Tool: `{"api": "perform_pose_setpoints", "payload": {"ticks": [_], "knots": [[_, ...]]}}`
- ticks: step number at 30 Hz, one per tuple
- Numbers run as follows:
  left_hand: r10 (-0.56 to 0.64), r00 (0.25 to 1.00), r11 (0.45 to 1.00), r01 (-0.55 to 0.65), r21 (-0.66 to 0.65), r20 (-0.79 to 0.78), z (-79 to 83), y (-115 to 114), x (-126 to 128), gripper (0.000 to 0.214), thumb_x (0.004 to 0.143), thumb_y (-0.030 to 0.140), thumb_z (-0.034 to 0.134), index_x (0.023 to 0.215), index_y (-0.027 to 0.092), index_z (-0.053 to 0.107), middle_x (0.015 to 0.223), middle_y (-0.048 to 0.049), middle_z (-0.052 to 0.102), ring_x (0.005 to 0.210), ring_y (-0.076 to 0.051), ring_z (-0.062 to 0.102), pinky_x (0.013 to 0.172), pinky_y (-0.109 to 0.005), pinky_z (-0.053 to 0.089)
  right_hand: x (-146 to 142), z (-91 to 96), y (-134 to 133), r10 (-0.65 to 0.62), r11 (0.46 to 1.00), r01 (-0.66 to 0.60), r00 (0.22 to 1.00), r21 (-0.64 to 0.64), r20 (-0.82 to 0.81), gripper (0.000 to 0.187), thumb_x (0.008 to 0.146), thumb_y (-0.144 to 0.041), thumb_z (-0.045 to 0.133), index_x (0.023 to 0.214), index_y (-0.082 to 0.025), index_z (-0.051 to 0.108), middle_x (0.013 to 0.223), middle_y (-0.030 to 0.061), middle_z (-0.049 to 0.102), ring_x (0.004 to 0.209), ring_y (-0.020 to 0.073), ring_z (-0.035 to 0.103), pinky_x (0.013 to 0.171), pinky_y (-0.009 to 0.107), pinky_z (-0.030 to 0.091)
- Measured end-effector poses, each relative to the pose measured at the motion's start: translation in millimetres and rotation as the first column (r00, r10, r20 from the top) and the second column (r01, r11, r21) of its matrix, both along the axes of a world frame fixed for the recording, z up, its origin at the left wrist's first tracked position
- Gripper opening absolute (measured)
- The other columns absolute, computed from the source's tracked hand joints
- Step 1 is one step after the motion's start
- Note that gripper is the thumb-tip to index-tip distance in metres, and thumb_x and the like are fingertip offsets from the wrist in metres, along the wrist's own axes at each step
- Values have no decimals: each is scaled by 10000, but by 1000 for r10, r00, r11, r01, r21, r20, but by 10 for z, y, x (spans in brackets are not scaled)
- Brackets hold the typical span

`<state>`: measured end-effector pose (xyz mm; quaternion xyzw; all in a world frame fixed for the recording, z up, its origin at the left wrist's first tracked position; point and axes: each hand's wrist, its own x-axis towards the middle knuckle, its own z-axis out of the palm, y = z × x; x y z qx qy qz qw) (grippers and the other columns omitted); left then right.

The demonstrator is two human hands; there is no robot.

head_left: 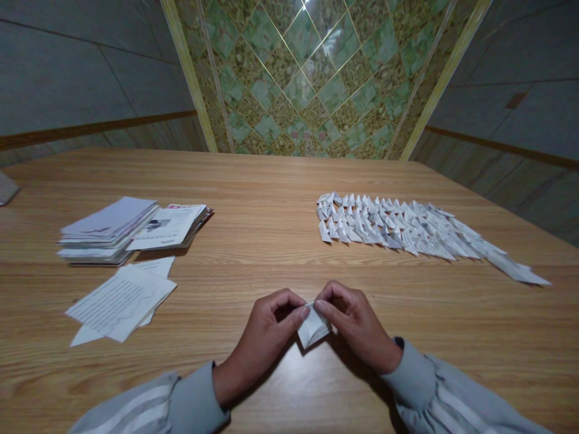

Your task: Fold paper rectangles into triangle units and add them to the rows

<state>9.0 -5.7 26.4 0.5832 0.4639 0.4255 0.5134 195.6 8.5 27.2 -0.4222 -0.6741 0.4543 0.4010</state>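
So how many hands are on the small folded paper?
2: left hand pinches the folded paper at its left edge; right hand pinches its right edge. No other hands in view.

I count one folded piece (pixel 313 328), held by two hands: my left hand (pixel 265 340) and right hand (pixel 359 328). Beyond it to the right lie rows of folded pieces (pixel 398 229), dozens, too many to count exactly. To its left are two piles, a plain stack (pixel 106 232) and a printed stack (pixel 169 226), plus two or three overlapping loose sheets (pixel 120 304).
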Motion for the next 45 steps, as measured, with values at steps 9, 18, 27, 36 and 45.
{"api": "perform_pose_setpoints", "payload": {"ticks": [9,18,27,36,45], "knots": [[45,999,999,-45,11,-25,20,23,-21,166,806,273,656,689,156,646,651,0,622,627,-137,534,595,-234,413,19,27,6,0,999,0,1000,36,2,271,915,-392,604,750,-177,600,685,-1,583,647,137,522,601,252,405],[54,996,998,-55,9,71,25,41,-46,225,814,278,653,1012,171,665,875,-44,682,779,-179,626,692,-273,501,33,41,26,-36,999,35,994,-16,-100,296,906,-427,612,754,-176,578,685,-12,551,644,133,493,596,250,390],[9,1000,997,-9,71,4,65,11,-27,116,822,269,687,862,163,711,813,-42,707,761,-184,642,696,-267,495,34,51,32,-23,996,8,984,-85,-179,338,874,-484,646,745,-183,563,669,-22,537,624,127,478,589,245,391],[59,994,984,-43,172,-88,54,-47,-56,181,916,287,583,846,179,710,786,-29,718,725,-175,638,674,-251,472,14,41,12,-19,1000,19,994,1,-111,292,908,-426,613,752,-181,590,677,-8,575,640,133,500,598,249,404],[46,994,999,-47,9,100,14,-5,-25,123,865,286,645,873,168,678,805,-25,679,761,-171,606,692,-258,474,34,10,23,-49,999,50,992,5,-112,276,914,-411,611,763,-182,588,692,-13,562,649,134,505,605,248,411]]}}
